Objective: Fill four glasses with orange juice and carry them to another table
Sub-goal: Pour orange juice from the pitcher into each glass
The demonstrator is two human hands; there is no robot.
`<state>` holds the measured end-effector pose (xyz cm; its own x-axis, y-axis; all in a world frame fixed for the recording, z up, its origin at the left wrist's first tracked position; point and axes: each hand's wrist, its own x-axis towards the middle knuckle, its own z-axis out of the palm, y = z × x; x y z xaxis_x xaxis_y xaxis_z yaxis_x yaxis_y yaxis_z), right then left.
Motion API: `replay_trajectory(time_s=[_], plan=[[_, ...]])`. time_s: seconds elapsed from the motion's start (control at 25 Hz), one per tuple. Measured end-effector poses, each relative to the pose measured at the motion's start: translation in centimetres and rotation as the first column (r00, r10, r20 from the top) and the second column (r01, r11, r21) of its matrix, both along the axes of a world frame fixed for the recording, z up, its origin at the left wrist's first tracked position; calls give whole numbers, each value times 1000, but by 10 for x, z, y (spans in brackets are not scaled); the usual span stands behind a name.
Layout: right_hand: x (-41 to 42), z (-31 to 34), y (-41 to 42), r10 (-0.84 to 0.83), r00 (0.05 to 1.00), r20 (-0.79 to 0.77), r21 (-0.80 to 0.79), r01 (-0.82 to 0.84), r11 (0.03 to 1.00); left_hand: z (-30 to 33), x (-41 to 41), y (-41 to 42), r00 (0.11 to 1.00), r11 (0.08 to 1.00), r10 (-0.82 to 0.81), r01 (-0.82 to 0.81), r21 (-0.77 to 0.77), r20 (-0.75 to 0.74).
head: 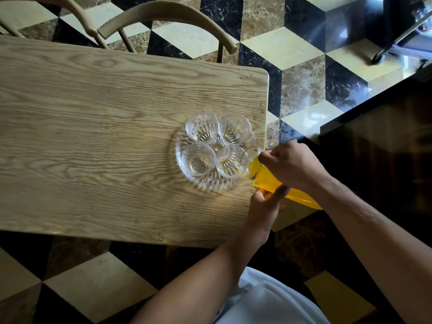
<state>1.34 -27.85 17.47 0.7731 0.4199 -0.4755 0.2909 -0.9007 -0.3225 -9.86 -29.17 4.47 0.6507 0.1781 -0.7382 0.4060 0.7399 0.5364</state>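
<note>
at the bottom edge, at about 5 o'clock, a bit of pale clothing [268,300] shows between two bare forearms that reach up toward the far right end of the wooden surface [105,127]. the left hand [265,206] comes in from 6 o'clock and supports the glass carafe [268,176] from below, its fingers [278,191] curled up against the underside of the carafe's body. the right hand [293,166] comes in from 4 o'clock and grips the carafe from above near its neck, fingers wrapped over the glass. the carafe is full of orange juice [301,197] and lies tilted steeply, its base toward 4 o'clock past the surface's edge and its flared mouth toward 10 o'clock, the lip right over the rim of the nearest right glass [230,163].

that glass is one of four clear ribbed glasses packed together, touching or nearly so, on a round cut-glass tray [210,183] near the right end of the surface. the near left glass [198,160], the far left glass [202,127] and the far right glass [235,129] fill the rest of the tray. each glass shows only a faint yellowish tint at its bottom; whether that is juice or reflection i cannot tell.

a few small drops [242,77] sit near the surface's far right corner and right edge. beyond the surface at 11 to 12 o'clock stand two curved wooden chair backs [168,14]. the floor [304,73] is a cube pattern of cream, brown and black marble tiles.
</note>
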Motion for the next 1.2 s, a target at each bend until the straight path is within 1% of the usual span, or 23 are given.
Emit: replay_trajectory(time_s=[0.28,0.68,1.2], plan=[[2,-1,3,13,1000,14,-18,-12,1000,-2,1,-1,1000,1000,-8,8,16,-7],[4,-4,8,42,999,15,-25,-41,999,-4,3,-2,1000,1000,10,-10,2,-8],[6,-3,10,11,1000,-4,-51,-11,999,-2,4,-4,1000,1000,-8,8,-5,-20]])
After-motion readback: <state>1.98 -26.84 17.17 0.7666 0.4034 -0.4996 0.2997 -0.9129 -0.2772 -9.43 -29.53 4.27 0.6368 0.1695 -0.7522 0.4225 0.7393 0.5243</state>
